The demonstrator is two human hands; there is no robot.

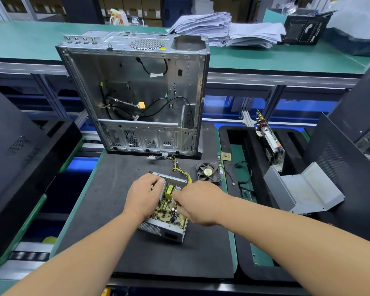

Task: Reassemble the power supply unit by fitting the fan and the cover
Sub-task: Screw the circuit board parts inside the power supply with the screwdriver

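Observation:
The open power supply unit lies on the black mat in front of me, its circuit board with a yellow transformer showing. My left hand grips the unit's left wall, fingers curled over the top edge. My right hand reaches into the unit from the right; its fingertips are down among the board parts and I cannot tell what they touch. The black fan lies flat on the mat to the right of the unit. The grey bent metal cover rests further right on a black tray.
An empty computer case stands upright behind the unit, with loose cables inside. The unit's yellow and black cable bundle trails toward the case. A circuit board stands in the right tray. Black panels flank both sides. Paper stacks lie on the far bench.

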